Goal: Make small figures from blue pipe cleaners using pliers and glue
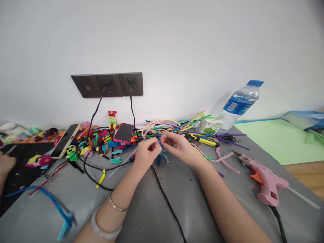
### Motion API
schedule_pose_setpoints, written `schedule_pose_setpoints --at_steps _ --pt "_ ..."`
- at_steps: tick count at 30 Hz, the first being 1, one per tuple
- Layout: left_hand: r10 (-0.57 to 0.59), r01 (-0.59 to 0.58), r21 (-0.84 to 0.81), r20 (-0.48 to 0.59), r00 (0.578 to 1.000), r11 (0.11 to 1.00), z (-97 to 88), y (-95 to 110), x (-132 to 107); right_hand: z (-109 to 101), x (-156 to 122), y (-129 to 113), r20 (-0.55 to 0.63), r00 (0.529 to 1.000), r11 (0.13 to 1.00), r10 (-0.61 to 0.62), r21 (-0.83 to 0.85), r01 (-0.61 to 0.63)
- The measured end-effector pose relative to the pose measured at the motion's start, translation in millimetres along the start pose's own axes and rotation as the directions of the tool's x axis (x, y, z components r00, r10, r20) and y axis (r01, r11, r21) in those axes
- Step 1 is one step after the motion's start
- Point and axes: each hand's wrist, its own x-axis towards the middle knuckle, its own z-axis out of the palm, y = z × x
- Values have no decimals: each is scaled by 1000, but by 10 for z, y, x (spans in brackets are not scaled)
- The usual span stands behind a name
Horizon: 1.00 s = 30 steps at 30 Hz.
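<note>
My left hand [145, 153] and my right hand [177, 146] meet over the middle of the grey table [177, 202]. Both pinch a small blue pipe-cleaner piece [160, 153] between fingertips; its lower end hangs down toward the table. The left wrist wears a pale bangle [105, 229] and a thin metal bracelet [116, 206]. A heap of coloured pipe cleaners [164, 126] lies just beyond the hands.
A pink glue gun [263, 182] lies at right, its black cord [167, 199] crossing the table. Two phones [124, 132] [65, 140] charge from wall sockets [108, 84]. A water bottle [239, 104] and green box [210, 126] stand behind. Another person's hand [5, 165] shows at far left.
</note>
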Motion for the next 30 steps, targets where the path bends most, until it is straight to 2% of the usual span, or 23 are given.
schedule_pose_setpoints --at_steps 8,12,14,15,17,19,21,23,27,30 --pt "-7 6 -95 -12 1000 995 10 22 -6 41 5 -3 32 999 969 21 247 -28" --pt "-47 46 -168 1 999 985 23 -14 17 95 11 -59 52 998 940 21 339 -38" --pt "-84 75 -212 -31 996 974 -13 -72 57 92 6 -71 47 999 926 14 376 -31" --pt "-122 97 -245 -91 988 965 -46 -109 83 78 3 -66 26 1000 917 12 399 -21" --pt "-221 122 -353 -254 942 927 -126 -177 136 27 5 -23 -69 997 895 24 445 9" --pt "-272 116 -453 -297 915 884 -187 -212 170 -38 19 50 -224 972 884 70 466 43" --pt "-262 87 -499 -293 919 862 -192 -203 173 -94 40 124 -338 935 889 109 453 60" --pt "-238 94 -505 -229 944 858 -142 -166 153 -124 57 163 -384 918 902 103 424 76" --pt "-181 110 -414 -137 974 904 -20 -116 103 -101 69 114 -362 930 921 62 379 87" --pt "-136 91 -368 -98 986 925 0 -132 98 -69 67 54 -338 940 913 44 396 100"
